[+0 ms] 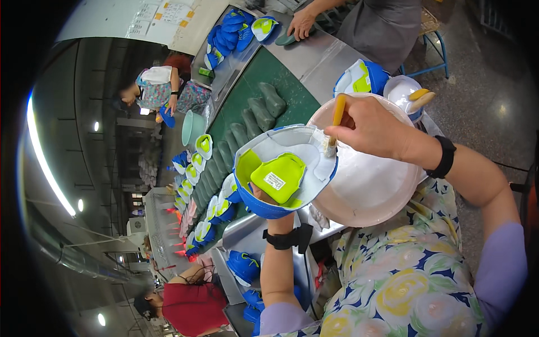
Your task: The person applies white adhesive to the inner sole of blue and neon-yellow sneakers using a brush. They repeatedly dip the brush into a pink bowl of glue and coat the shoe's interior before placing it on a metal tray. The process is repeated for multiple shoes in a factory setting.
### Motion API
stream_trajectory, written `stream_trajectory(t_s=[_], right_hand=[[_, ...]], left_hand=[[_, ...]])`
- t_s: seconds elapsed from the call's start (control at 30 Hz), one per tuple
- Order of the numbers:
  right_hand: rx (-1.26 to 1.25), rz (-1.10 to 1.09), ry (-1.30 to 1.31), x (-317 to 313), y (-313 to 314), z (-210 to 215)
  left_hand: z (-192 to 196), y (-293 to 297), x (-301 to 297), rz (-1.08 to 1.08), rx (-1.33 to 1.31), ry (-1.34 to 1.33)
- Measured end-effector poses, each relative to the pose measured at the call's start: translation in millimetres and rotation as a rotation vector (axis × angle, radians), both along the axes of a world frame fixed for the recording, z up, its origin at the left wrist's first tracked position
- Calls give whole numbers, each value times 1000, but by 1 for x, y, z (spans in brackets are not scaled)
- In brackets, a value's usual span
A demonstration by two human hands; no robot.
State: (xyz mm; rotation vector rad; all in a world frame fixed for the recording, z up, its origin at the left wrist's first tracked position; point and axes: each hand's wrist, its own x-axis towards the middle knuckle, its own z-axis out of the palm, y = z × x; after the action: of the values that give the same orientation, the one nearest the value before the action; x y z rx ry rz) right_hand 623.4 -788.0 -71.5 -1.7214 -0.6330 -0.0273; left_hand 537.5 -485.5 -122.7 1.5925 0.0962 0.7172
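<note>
My left hand (264,195) is closed round a blue shoe upper (255,210) with a whitish lining and a lime-green tongue. A label (275,181) sits on the tongue; the upper hides most of that hand's fingers. In my right hand (370,126) is a brush (338,109) with a yellow handle. Its tip touches the white lining near the upper's right edge, where a white wet-looking smear shows. Just below my right hand stands a large pale pink basin (365,218), coated white inside.
A green conveyor belt (295,92) carries dark green shoe lasts (240,135) and several uppers (204,145). Behind the basin are another upper (362,78) and a white tub (400,89) with yellow handles. Across the belt, a co-worker's hand (303,23) touches a last. Blue uppers (243,267) lie lower left.
</note>
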Motion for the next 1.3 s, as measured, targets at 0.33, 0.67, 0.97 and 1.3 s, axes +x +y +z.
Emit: stream_trajectory(t_s=[0.33, 0.67, 0.97, 1.3], right_hand=[[299, 21, 559, -14, 11, -34], [191, 101, 540, -38, 19, -25], [341, 135, 99, -25, -2, -15], [336, 407, -626, -23, 35, 4]], left_hand=[[-6, -25, -6, 230, 322, -317], [0, -19, -3, 151, 487, -429], [9, 31, -20, -402, -329, 292], [-10, -29, -58, -743, -1041, 607]])
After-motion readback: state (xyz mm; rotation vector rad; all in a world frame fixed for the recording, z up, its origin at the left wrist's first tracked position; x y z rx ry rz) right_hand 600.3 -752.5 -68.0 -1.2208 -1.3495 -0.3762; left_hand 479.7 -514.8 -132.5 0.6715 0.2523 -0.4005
